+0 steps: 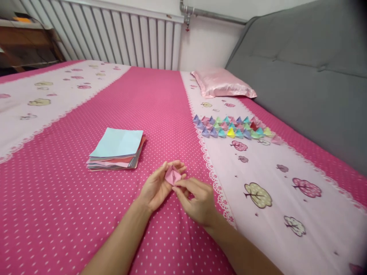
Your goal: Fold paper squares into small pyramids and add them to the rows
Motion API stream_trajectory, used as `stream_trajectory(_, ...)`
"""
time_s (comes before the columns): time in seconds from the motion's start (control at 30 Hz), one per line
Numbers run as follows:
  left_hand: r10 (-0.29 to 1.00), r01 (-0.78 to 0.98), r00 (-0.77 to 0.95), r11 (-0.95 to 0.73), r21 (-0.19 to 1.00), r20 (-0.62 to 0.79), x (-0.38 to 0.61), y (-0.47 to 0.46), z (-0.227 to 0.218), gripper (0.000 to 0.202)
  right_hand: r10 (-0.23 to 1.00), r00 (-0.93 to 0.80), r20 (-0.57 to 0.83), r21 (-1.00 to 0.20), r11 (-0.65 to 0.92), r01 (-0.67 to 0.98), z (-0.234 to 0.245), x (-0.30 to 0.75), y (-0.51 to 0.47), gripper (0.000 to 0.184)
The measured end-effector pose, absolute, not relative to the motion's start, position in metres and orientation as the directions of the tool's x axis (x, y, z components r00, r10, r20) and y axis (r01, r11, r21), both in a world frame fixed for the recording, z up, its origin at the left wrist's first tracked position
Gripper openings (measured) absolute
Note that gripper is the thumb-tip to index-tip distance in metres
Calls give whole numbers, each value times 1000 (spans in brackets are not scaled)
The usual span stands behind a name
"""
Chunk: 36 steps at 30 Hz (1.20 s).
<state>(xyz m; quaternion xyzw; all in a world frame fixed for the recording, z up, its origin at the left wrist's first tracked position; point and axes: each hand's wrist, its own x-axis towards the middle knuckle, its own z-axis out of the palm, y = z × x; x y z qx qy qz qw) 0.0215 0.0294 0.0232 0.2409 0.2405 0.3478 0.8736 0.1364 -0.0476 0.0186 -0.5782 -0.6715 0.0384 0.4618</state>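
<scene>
A small pink origami piece (172, 175), folded to a pointed diamond with a slit down its middle, is between my two hands. My left hand (157, 190) cradles it from the left and behind, thumb on one side and fingers curled around the back. With thumb and index finger, my right hand (200, 198) pinches its lower right corner. To the left of my hands lies a stack of square coloured paper sheets (118, 143), light blue on top. Rows of folded paper pieces (231, 133) in many colours stand on the bedspread to the right.
The bed is covered by a pink dotted bedspread (71, 198) with pale, tree-printed strips. A pink satin pillow (226, 83) lies at the back right, beside a grey padded headboard (301, 49). A white radiator (120, 36) and a pipe (215, 16) line the far wall.
</scene>
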Motion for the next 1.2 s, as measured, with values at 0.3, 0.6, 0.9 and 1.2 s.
stream_trajectory(0.3, 700, -494, 643, 689, 530, -310, 22, 29, 27, 34, 798, 68, 599, -586, 379, 716, 17, 137, -44, 14)
stream_trajectory(0.6, 748, -436, 572, 626, 647, -337, 25, 40, 24, 36, 766, 260, 588, -642, 246, 726, 33, 164, -36, 13)
stream_trajectory(0.9, 763, -348, 504, 608, 714, -404, 30, 43, 25, 28, 632, 542, 554, -576, -180, 798, 57, 299, -47, 13)
stream_trajectory(1.2, 759, -334, 502, 612, 717, -414, 29, 46, 19, 25, 535, 765, 360, -353, -681, 642, 47, 444, -41, 23)
